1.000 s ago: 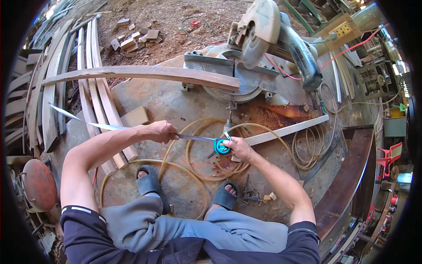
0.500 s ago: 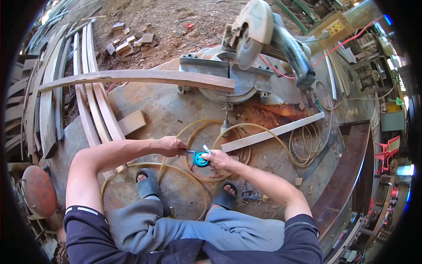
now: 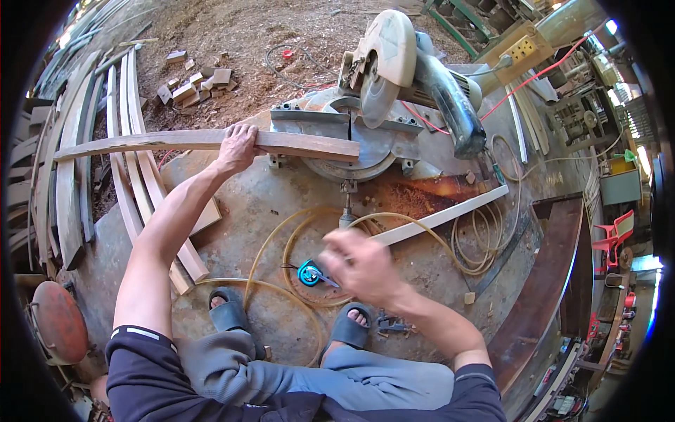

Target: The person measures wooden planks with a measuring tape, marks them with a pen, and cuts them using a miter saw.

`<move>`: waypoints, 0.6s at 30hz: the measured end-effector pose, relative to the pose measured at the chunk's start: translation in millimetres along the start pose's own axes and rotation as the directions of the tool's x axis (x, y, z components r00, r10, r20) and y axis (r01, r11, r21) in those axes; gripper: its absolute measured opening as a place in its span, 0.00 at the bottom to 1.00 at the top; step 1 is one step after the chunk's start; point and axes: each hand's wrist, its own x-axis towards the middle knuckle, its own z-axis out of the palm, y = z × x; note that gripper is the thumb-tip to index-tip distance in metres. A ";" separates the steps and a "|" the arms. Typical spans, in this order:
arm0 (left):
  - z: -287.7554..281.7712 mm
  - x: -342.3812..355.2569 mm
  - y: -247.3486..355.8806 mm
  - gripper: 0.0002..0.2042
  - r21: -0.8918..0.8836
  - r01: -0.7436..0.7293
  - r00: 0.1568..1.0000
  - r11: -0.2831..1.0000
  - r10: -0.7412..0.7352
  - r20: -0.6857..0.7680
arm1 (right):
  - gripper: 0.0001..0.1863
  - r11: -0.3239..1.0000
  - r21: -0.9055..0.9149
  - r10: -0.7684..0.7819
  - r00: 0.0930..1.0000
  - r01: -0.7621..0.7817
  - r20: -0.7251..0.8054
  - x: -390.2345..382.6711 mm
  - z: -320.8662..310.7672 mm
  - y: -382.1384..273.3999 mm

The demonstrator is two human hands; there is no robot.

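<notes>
My left hand point(image 3: 240, 148) is wrapped over the top of a long, slightly curved wooden board point(image 3: 302, 143). The board's right end rests on the bed of a dusty miter saw point(image 3: 383, 67), against the fence, and its left part crosses other boards. My right hand point(image 3: 362, 264) is in the air above the floor, smeared by motion, so its fingers cannot be read. Beside it on the floor lies a blue tape measure point(image 3: 309, 273), with a slim pale stick-like thing point(image 3: 329, 280) against it.
Curved boards point(image 3: 125, 169) are stacked at the left, with offcuts point(image 3: 193, 88) beyond. A yellowish hose point(image 3: 256, 257) coils around my sandalled feet. A pale straight bar point(image 3: 443, 214) lies right of the saw. A dark beam point(image 3: 545, 281) stands farther right.
The tape measure has left my hands and now lies on the floor. My left hand has moved up and forward onto the board. My right hand has lifted away, moving slightly right.
</notes>
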 end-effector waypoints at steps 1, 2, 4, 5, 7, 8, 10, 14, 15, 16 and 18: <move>1.0 -2.4 -2.7 0.30 0.002 -0.006 0.997 1.000 0.006 -0.082 | 0.12 0.999 -0.032 -0.041 0.988 0.036 -0.147 11.4 -30.7 -25.8; 1.1 1.0 -4.5 0.30 0.000 -0.007 0.997 1.000 0.007 -0.080 | 0.09 0.948 -0.249 -0.272 0.908 0.197 -0.318 24.3 -58.4 -37.8; -0.8 10.7 -8.1 0.29 0.034 0.009 0.991 0.999 -0.004 -0.133 | 0.10 0.866 -0.453 -0.459 0.692 0.210 -0.557 45.6 -103.5 -39.3; -3.2 21.4 -0.4 0.29 0.018 0.025 0.994 1.000 -0.023 -0.106 | 0.14 0.836 -0.546 -0.432 0.677 0.052 -0.596 53.9 -123.7 -45.7; -0.2 26.5 -5.2 0.29 0.053 0.052 0.994 0.997 -0.047 -0.094 | 0.21 0.838 -0.416 -0.040 0.721 -0.353 -0.692 76.2 -138.9 -54.0; 2.4 37.3 -3.4 0.29 0.069 0.058 0.994 0.996 -0.051 -0.102 | 0.21 0.832 -0.424 -0.046 0.717 -0.358 -0.696 86.8 -149.1 -47.7; 6.1 46.2 -6.5 0.31 0.069 0.076 0.992 0.995 -0.068 -0.103 | 0.28 0.807 -0.434 0.028 0.758 -0.402 -0.651 108.6 -166.4 -27.7; 1.8 51.3 -2.6 0.34 0.079 0.040 0.997 0.996 -0.034 -0.065 | 0.25 0.830 0.468 0.467 0.837 -0.304 -0.285 116.3 -164.0 -31.7; 0.3 52.7 -2.3 0.35 0.088 -0.035 0.998 0.995 0.039 -0.050 | 0.25 0.828 0.470 0.467 0.838 -0.304 -0.281 117.1 -160.6 -32.8; -0.8 56.3 -1.1 0.35 0.090 -0.033 0.998 0.995 0.037 -0.047 | 0.24 0.826 0.493 0.456 0.839 -0.274 -0.296 118.2 -157.3 -34.7; -0.7 66.2 1.6 0.37 0.095 -0.024 1.000 0.995 0.026 -0.012 | 0.23 0.819 0.516 0.452 0.835 -0.249 -0.315 119.7 -153.7 -36.6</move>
